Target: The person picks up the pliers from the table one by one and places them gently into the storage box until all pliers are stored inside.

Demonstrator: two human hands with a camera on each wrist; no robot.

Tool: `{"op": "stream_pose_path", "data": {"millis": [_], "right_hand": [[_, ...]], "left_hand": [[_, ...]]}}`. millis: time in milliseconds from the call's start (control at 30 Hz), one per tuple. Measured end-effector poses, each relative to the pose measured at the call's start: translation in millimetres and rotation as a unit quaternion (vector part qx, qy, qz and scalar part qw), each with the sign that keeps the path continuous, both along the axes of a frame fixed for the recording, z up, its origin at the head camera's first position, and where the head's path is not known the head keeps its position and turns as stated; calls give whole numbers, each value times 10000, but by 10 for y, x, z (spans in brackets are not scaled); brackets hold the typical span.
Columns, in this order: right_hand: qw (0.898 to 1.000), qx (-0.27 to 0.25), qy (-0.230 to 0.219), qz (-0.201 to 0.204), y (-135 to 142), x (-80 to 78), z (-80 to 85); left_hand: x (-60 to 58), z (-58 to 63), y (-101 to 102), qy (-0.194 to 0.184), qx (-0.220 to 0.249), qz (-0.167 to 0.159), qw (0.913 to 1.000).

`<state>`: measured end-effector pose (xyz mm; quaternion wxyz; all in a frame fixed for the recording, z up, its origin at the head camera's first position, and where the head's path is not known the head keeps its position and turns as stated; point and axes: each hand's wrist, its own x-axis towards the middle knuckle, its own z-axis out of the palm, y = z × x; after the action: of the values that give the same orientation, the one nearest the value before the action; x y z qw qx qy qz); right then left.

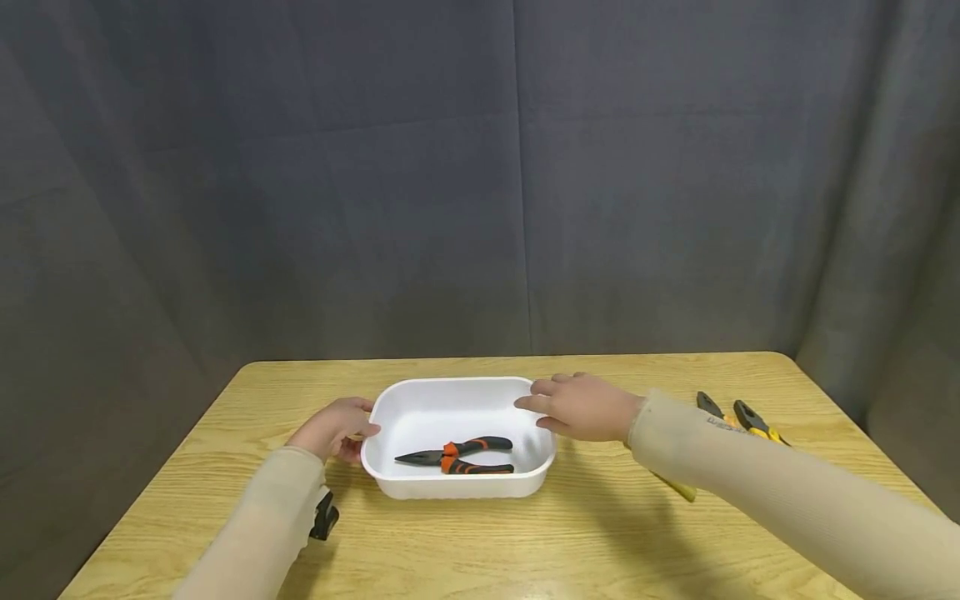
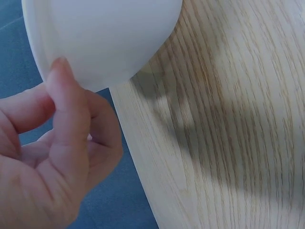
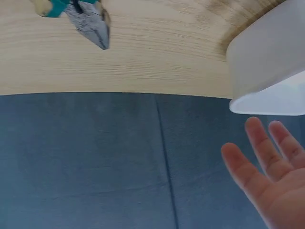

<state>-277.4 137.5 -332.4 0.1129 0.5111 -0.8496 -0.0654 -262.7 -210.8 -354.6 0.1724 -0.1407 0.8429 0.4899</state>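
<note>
A white plastic tub (image 1: 457,486) is in front of me in the head view. Needle-nose pliers (image 1: 455,455) with black and orange handles lie inside it. My left hand (image 1: 341,429) pinches the tub's left rim, thumb on the inner side and the other fingers curled outside; the left wrist view shows this grip closely. Over the tub's right end is my right hand (image 1: 581,407), palm down with fingers extended. In the right wrist view its spread fingers (image 3: 264,150) stand apart from the tub's rim (image 3: 267,90).
Two dark-jawed pliers, one with yellow on it (image 1: 756,419), lie on the table's right side, partly behind my right sleeve. A yellowish handle end (image 1: 678,487) shows below that sleeve. A black object (image 1: 325,517) is beside my left forearm. A grey curtain (image 1: 420,208) hangs behind the table.
</note>
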Motion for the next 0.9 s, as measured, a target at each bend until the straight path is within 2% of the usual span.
{"op": "stream_pose_path", "data": {"millis": [333, 633, 767, 900], "right_hand": [[9982, -529, -155, -254, 228, 86, 13], [9952, -668, -326, -642, 438, 157, -19], [9943, -626, -218, -838, 542, 182, -30], [9944, -614, -54, -857, 626, 183, -41]], "left_hand": [[12, 6, 3, 32, -114, 35, 9999], [27, -5, -3, 44, -113, 43, 9999], [31, -5, 8, 56, -95, 21, 9999], [33, -1, 14, 59, -105, 35, 9999]]}}
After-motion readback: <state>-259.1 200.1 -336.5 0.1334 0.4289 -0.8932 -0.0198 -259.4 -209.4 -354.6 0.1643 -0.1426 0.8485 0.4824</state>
